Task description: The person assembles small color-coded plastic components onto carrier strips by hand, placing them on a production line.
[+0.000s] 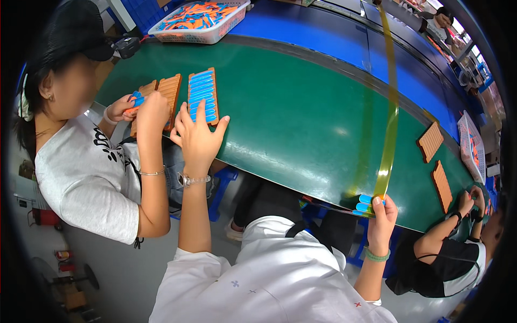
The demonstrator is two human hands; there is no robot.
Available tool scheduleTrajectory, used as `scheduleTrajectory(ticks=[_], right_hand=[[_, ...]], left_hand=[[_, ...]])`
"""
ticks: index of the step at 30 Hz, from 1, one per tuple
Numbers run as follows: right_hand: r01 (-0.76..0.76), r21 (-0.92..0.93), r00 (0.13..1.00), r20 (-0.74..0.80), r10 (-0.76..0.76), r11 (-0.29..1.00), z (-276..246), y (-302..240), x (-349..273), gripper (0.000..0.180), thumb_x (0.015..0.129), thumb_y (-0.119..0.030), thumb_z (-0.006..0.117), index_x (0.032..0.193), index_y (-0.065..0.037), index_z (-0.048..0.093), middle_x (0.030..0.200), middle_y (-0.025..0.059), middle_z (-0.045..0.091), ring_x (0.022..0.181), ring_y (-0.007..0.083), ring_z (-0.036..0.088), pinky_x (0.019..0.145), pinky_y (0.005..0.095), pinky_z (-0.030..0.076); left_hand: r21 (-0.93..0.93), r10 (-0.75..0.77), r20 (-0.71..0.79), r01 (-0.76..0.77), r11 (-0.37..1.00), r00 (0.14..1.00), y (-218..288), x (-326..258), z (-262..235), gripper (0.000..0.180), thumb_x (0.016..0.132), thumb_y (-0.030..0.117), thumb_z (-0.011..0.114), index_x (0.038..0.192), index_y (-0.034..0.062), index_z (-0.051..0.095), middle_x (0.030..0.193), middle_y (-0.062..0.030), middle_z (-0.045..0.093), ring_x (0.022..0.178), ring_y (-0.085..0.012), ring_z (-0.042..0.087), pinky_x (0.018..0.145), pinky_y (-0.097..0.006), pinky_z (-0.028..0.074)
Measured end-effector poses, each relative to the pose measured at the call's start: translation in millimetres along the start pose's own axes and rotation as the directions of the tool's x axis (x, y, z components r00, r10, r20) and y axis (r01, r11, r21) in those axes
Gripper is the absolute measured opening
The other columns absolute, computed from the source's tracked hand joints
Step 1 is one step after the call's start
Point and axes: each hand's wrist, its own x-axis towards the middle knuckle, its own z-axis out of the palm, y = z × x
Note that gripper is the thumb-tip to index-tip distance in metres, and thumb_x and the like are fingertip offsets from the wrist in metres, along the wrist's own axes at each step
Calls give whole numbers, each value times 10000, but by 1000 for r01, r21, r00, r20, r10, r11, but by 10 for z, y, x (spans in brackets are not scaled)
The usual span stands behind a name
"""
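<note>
My left hand lies with fingers spread over the near end of an orange ridged tray. Blue slender pieces fill the tray's grooves side by side, and my fingertips reach the lowest ones. At the table's front edge, my right hand pinches the end of a yellowish see-through tape between thumb and fingers. A few blue pieces with orange edges sit at that end, beside my thumb. From there the tape stretches away across the table to the top of the view.
On my left, a co-worker's hands handle blue and orange pieces over orange trays. A white basket of such pieces stands at the far left. At right are two ridged trays, another basket and a person's hands.
</note>
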Motion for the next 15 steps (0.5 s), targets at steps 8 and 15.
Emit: scheduleTrajectory(ticks=[8, 15], right_hand=[[-4, 33, 1000, 14, 4, 999, 19, -19, 0, 177, 961, -160, 606, 1027, 2, 632, 885, 6, 644, 768, 64, 588, 708, 231, 485], [-4, 8, 1000, 4, 4, 1000, -16, 32, 12, 184, 967, -178, 594, 1015, -4, 627, 879, 38, 665, 752, 93, 625, 686, 260, 531]], left_hand=[[-57, -51, 179, 62, 996, 983, -14, 133, -106, 858, 785, 605, 675, 1425, 91, 427, 1501, -294, 267, 1397, -426, 226, 1064, -620, 158], [-213, -175, 195, 216, 953, 965, 90, 77, -140, 900, 781, 539, 715, 1470, 97, 342, 1426, -265, 360, 1358, -404, 305, 1063, -574, 210]])
